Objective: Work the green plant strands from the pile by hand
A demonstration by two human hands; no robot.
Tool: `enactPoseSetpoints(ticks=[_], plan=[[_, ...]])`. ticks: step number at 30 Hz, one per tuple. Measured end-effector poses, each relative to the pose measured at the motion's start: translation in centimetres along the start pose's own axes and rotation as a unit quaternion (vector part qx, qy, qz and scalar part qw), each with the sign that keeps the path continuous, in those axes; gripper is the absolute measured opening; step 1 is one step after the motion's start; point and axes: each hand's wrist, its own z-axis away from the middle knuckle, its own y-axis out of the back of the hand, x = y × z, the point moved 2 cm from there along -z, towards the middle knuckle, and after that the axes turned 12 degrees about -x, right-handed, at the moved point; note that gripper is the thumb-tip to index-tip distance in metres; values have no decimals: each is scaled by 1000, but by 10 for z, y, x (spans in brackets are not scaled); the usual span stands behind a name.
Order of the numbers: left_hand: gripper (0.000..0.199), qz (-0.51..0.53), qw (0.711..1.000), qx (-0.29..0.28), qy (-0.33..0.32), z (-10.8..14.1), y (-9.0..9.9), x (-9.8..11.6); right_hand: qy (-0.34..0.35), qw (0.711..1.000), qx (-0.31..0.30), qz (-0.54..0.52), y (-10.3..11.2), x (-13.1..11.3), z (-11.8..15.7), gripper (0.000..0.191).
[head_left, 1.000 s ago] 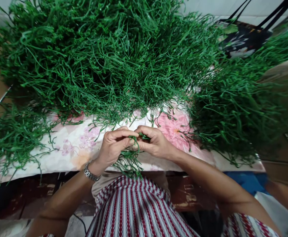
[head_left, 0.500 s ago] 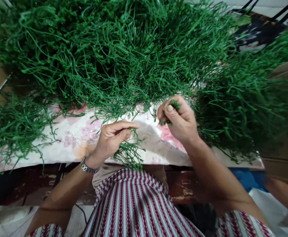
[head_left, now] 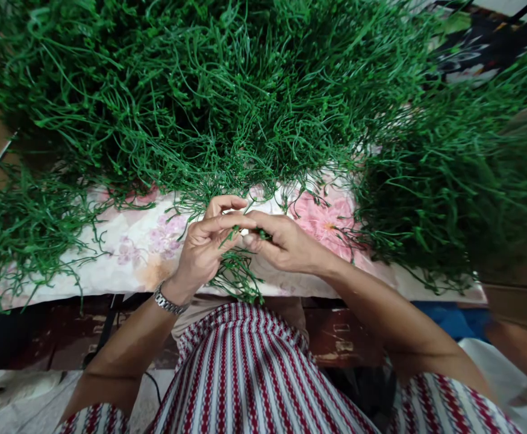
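Note:
My left hand (head_left: 204,244), with a metal watch on its wrist, is closed on a thin green stem (head_left: 230,236). Its fingertips meet those of my right hand (head_left: 285,241). That hand is closed too, and small green pieces (head_left: 262,234) show between its thumb and fingers. A small bunch of thin, branching green stems (head_left: 238,277) hangs below my left hand, over the cloth's front edge. How the stem and the pieces touch is hidden by the fingers.
A big heap of tangled green stems (head_left: 191,90) covers the back of the flowered cloth (head_left: 127,265). Smaller heaps lie at the left (head_left: 32,229) and right (head_left: 426,205). Another person's arm (head_left: 523,355) shows at the right edge. A black patterned fabric (head_left: 484,48) is at the back right.
My right hand has come left and down from above the pink flower, meeting my left hand's fingertips. A few loose stems now lie over the pink flower. My left hand has barely moved.

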Motion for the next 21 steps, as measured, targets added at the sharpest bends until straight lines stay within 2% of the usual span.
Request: enactPoseSetpoints(ticks=[3, 5, 9, 11, 14, 17, 19, 21], plan=[[17, 17, 1000, -4, 5, -2, -3, 1, 0, 998, -36, 46, -4, -1, -6, 27], [16, 18, 1000, -7, 4, -4, -4, 1, -6, 997, -29, 78, -5, 1, -8, 22], [19, 25, 1000, 14, -5, -3, -1, -4, 1, 994, 17, 104, -3, 4, -7, 11], [25, 38, 999, 30, -2, 0, 0, -7, -6, 995, 57, 83, 0, 5, -4, 11], [37, 34, 999, 23, 34, 4, -2, -11, 4, 994, 105, 16, 2, 4, -1, 13], [24, 2, 997, 23, 67, 5, -4, -10, 16, 991, 132, -10, 0, 3, 0, 12], [16, -7, 996, 34, 86, 6, -5, -9, 16, 989, 149, 18, -1, 3, 0, 12], [19, -12, 994, 43, 104, 7, -4, -8, 17, 986, 156, 62, -1, 3, 0, 13]])
